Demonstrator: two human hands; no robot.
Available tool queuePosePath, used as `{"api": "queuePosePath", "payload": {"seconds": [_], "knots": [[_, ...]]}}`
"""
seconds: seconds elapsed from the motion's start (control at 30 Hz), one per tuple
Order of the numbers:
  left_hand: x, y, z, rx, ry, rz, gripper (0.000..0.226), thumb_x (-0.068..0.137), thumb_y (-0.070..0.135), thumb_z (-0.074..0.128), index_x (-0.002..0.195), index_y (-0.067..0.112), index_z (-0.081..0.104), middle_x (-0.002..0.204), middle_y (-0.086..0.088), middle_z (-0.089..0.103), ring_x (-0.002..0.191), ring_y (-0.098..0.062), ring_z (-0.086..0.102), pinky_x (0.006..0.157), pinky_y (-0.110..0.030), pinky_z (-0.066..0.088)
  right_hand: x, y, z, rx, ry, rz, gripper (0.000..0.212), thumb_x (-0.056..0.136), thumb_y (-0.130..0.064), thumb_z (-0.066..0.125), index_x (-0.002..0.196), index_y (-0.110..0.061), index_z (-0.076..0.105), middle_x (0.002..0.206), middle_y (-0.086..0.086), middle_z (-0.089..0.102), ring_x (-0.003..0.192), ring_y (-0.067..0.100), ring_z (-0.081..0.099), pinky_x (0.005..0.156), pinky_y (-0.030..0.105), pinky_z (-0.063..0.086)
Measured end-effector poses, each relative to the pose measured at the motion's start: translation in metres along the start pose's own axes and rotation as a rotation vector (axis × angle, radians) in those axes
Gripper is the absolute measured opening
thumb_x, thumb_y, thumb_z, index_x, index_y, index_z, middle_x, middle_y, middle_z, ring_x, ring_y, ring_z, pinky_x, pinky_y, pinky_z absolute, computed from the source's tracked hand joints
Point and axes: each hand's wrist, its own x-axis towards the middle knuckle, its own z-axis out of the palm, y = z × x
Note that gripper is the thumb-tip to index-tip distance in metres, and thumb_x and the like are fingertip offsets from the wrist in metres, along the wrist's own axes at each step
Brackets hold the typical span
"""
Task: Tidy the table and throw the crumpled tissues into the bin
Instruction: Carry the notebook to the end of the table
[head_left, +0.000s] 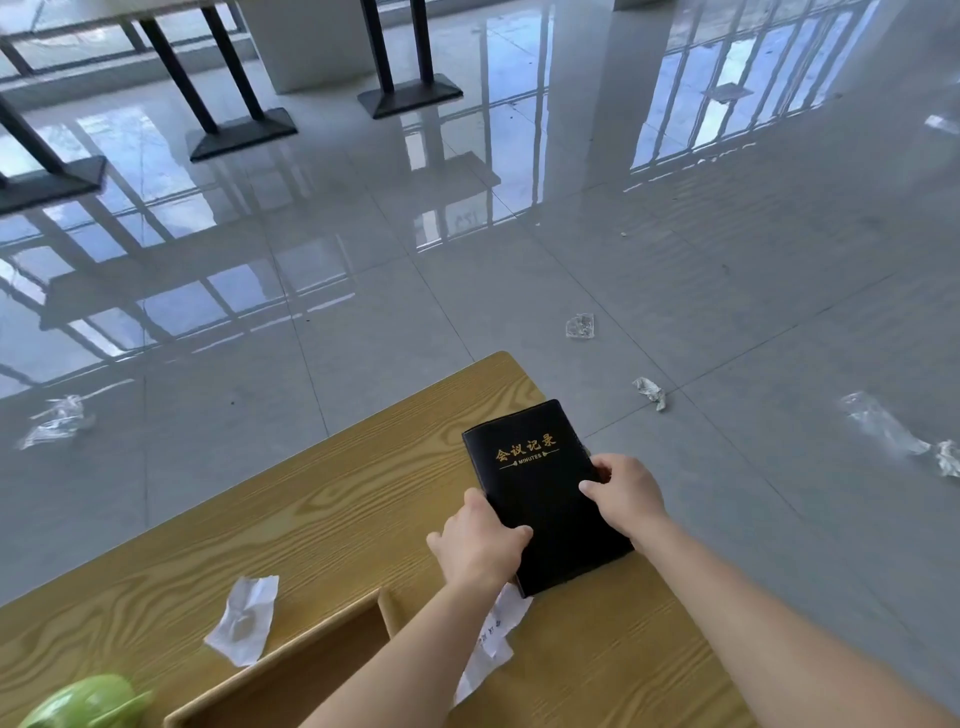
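Landmark: black notebook (540, 493) w/ gold title, nr the far R corner of the table (260, 519). Cannot tell if it lies flat or is just raised.
Left hand (480, 551): grips notebook's L long edge, toward its near end. Thumb on cover, fingers wrapped past the edge, tips hidden.
Right hand (626, 493): grips notebook's R long edge, abt midway. Thumb on cover, fingers curled over the edge.
Tissue (244, 618): crumpled, white, on the table well L of notebook & nearer the person.
Paper (493, 639): white creased sheet just below notebook's near corner, partly under L forearm. Faint marks on it; tissue or note, cannot tell.
Box (291, 670): open wooden box, L of & nearer than notebook, btw tissue & paper.
Floor scraps (650, 392): crumpled bits & clear plastic beyond & R of notebook; more far L.
Bin: not in view.
Step (judged): tidying phase, i.e. notebook being squared up; tissue untouched.
Next (judged): settle notebook, free both hands, then pinch up the tissue L of it. It is soft & light, so a loose finger pinch should do. Bin must be found first.
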Motion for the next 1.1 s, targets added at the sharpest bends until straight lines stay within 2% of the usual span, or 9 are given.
{"api": "queuePosePath", "payload": {"seconds": [0.1,0.17,0.27,0.33,0.4,0.47,0.53,0.77,1.1], "knots": [[-0.005,-0.007,-0.002,0.052,-0.009,0.027,0.041,0.075,0.05,0.069,0.097,0.027,0.042,0.082,0.013,0.062,0.084,-0.014,0.059,0.086,-0.039,0.031,-0.001,0.002,0.007,-0.016,-0.003,-0.01,0.041,0.088,-0.019,0.07,0.128,-0.015,0.063,0.126,0.007,0.065,0.113,0.026,0.062,0.094,0.037,0.051],[-0.006,-0.012,-0.005,0.13,0.024,0.054,0.044,0.075,0.054,0.069,0.101,0.027,0.046,0.088,0.014,0.058,0.091,-0.015,0.057,0.086,-0.038,0.033,-0.002,0.002,0.008,-0.026,-0.011,-0.025,0.048,0.089,-0.021,0.069,0.134,-0.015,0.057,0.131,0.008,0.062,0.118,0.026,0.059,0.097,0.037,0.05],[-0.005,-0.021,-0.008,0.184,0.132,0.168,0.056,0.077,0.056,0.069,0.121,0.028,0.049,0.106,0.009,0.049,0.106,-0.017,0.05,0.094,-0.036,0.033,-0.009,0.005,0.006,-0.021,0.023,-0.049,0.053,0.09,-0.028,0.069,0.138,-0.018,0.051,0.131,0.007,0.059,0.116,0.024,0.058,0.092,0.032,0.049],[-0.002,-0.026,-0.006,0.169,0.139,0.313,0.069,0.079,0.054,0.069,0.137,0.029,0.042,0.129,0.001,0.046,0.122,-0.02,0.045,0.103,-0.037,0.033,-0.018,0.009,0.006,-0.041,0.04,-0.079,0.055,0.089,-0.033,0.068,0.139,-0.021,0.048,0.131,0.004,0.057,0.116,0.021,0.057,0.087,0.028,0.047],[0.001,-0.027,-0.004,0.227,0.065,0.435,0.084,0.078,0.056,0.069,0.148,0.031,0.03,0.153,-0.009,0.028,0.142,-0.026,0.029,0.115,-0.041,0.028,-0.027,0.014,0.007,-0.062,0.035,-0.096,0.057,0.089,-0.035,0.068,0.14,-0.022,0.047,0.132,0.002,0.056,0.118,0.019,0.056,0.089,0.029,0.047],[0.004,-0.025,0.0,0.315,-0.005,0.505,0.093,0.077,0.06,0.07,0.152,0.033,0.022,0.164,-0.01,0.006,0.152,-0.029,0.007,0.122,-0.045,0.019,-0.034,0.019,0.008,-0.087,0.041,-0.102,0.058,0.089,-0.035,0.068,0.141,-0.023,0.046,0.133,0.002,0.056,0.121,0.02,0.055,0.092,0.032,0.049],[0.007,-0.023,0.004,0.36,-0.034,0.537,0.097,0.075,0.063,0.07,0.153,0.033,0.021,0.165,-0.009,-0.002,0.153,-0.029,-0.002,0.124,-0.045,0.014,-0.037,0.021,0.01,-0.108,0.053,-0.107,0.057,0.09,-0.033,0.067,0.142,-0.022,0.046,0.134,0.003,0.056,0.123,0.021,0.054,0.095,0.035,0.05],[0.015,-0.019,0.005,0.333,-0.027,0.51,0.099,0.07,0.066,0.073,0.151,0.031,0.028,0.165,-0.003,-0.001,0.153,-0.027,0.006,0.116,-0.043,0.035,-0.029,0.014,0.016,-0.162,0.083,-0.129,0.054,0.094,-0.024,0.063,0.144,-0.017,0.046,0.133,0.007,0.054,0.122,0.025,0.05,0.095,0.035,0.049],[0.027,-0.009,0.004,0.336,-0.017,0.491,0.099,0.069,0.064,0.076,0.15,0.032,0.029,0.165,-0.002,-0.001,0.152,-0.026,0.009,0.112,-0.043,0.041,-0.011,0.008,0.014,-0.189,0.073,-0.123,0.053,0.094,-0.022,0.063,0.144,-0.014,0.046,0.129,0.01,0.053,0.12,0.027,0.048,0.096,0.035,0.045]]}}
